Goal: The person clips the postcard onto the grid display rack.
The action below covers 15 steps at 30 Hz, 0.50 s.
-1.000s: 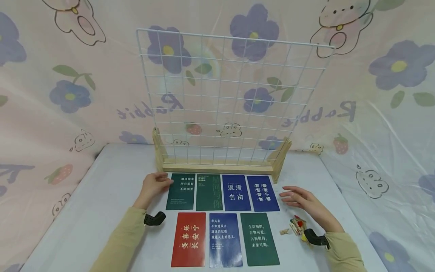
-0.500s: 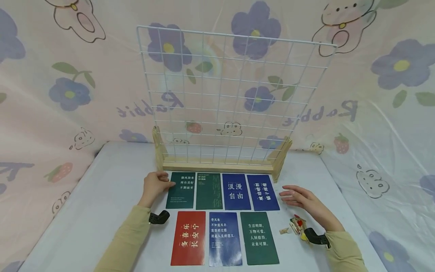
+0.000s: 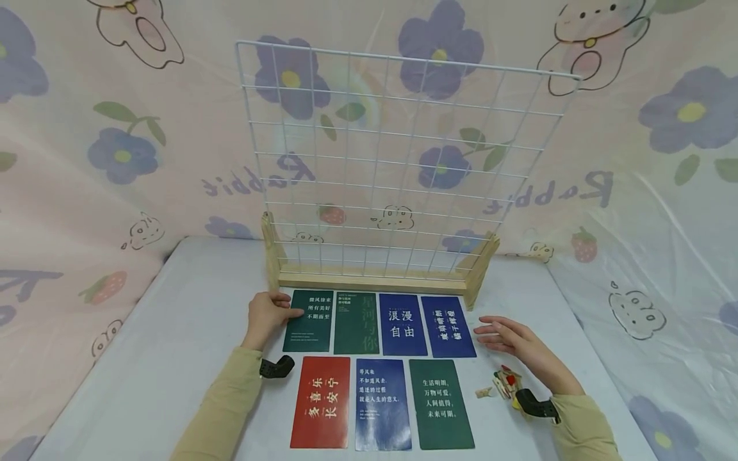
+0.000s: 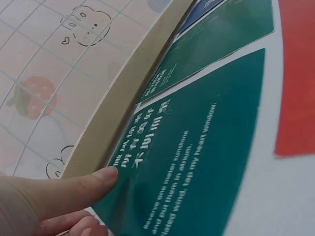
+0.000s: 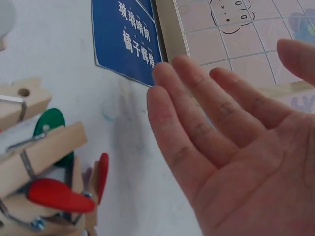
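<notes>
My left hand (image 3: pixel 266 318) is at the left edge of a dark green card (image 3: pixel 308 326) with white writing. In the left wrist view, the thumb (image 4: pixel 107 174) reaches over that card's corner while the other fingers curl at its edge, partly hidden. Beside it in the upper row lie a second green card (image 3: pixel 356 328) and two blue cards (image 3: pixel 403 326). My right hand (image 3: pixel 519 340) lies relaxed to the right of this row, palm and extended fingers showing in the right wrist view, holding nothing. Several wooden clothespins (image 5: pixel 44 152) with coloured ornaments lie near it.
A white wire grid (image 3: pixel 392 160) stands in a wooden base (image 3: pixel 369 282) behind the cards. Nearer the front lie a red card (image 3: pixel 319 403), a blue card (image 3: pixel 382 422) and a green card (image 3: pixel 441 429). Patterned cloth (image 3: pixel 173 192) hangs behind the white table (image 3: pixel 190 301).
My left hand has moved slightly to the right, its thumb further over the dark green card. The right hand keeps its place. The head view has shifted a little.
</notes>
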Motion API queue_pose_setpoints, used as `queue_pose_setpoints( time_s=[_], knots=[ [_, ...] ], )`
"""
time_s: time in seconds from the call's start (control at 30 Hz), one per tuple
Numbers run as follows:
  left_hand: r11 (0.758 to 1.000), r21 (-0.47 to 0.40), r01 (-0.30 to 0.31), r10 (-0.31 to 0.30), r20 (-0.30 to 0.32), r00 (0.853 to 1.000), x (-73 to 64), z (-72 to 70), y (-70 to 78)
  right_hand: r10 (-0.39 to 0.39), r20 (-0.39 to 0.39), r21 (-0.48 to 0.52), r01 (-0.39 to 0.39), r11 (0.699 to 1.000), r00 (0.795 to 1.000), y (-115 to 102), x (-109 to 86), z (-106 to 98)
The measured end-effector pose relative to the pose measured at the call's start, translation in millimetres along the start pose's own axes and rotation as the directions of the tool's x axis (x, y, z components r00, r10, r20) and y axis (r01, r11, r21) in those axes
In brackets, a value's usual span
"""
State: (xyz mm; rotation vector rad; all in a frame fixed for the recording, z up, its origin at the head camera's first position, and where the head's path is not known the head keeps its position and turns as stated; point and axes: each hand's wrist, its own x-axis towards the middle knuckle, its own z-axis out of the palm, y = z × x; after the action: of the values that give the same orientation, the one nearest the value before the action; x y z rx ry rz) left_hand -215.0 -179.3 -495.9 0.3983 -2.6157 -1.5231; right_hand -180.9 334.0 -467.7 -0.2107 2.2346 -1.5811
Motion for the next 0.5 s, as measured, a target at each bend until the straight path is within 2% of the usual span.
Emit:
queue_pose_setpoints(
  time_s=[0.3, 0.5],
  knots=[
    [0.999, 0.04, 0.001, 0.002, -0.078, 0.997, -4.4, 10.1, -1.6, 0.001, 0.003, 0.006, -0.001, 1.0, 1.0, 2, 0.1, -1],
    [0.999, 0.054, 0.0, 0.006, -0.101, 0.995, -5.9, 12.6, -0.1, -0.02, 0.001, 0.003, 0.02, 1.0, 1.0, -1, 0.0, -3]
  ],
)
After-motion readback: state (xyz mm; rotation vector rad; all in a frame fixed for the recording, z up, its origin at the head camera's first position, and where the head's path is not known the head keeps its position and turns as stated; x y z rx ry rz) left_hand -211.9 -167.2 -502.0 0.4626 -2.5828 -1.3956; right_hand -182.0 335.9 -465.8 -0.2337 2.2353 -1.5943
